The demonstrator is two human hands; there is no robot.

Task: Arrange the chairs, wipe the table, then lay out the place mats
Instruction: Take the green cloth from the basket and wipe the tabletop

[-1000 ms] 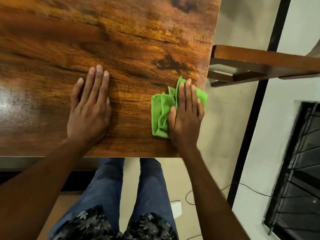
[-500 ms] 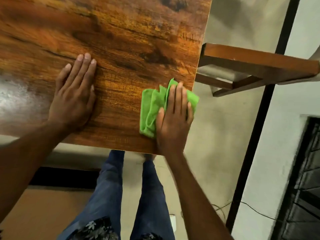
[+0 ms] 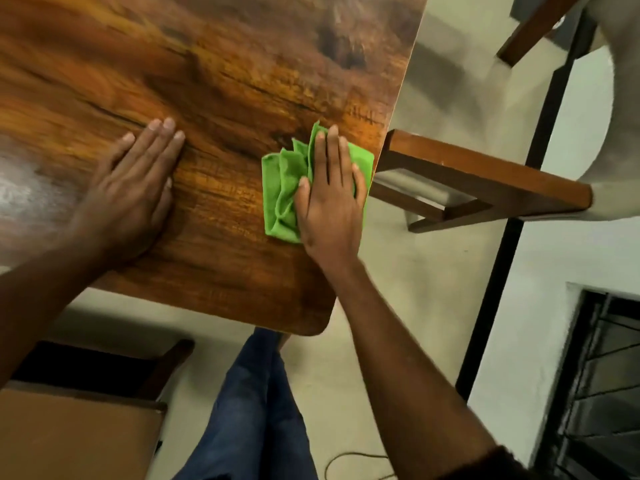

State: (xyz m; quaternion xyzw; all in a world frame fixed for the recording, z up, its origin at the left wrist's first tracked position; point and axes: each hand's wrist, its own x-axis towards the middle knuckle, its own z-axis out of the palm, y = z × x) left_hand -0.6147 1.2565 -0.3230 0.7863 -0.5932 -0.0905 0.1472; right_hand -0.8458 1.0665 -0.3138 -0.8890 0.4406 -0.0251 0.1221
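Here the right hand (image 3: pixel 330 199) presses flat, fingers straight, on the crumpled green cloth (image 3: pixel 282 192), which lies near the right edge of the wooden table (image 3: pixel 242 81). The left hand (image 3: pixel 133 188) rests flat on the tabletop, fingers together.

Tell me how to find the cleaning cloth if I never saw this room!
Start at the big brown wooden table and go to its right edge, beside the wooden chair. There the right hand presses flat on a crumpled green cloth. It is the only bright green, soft thing there; the left hand lies on bare wood.
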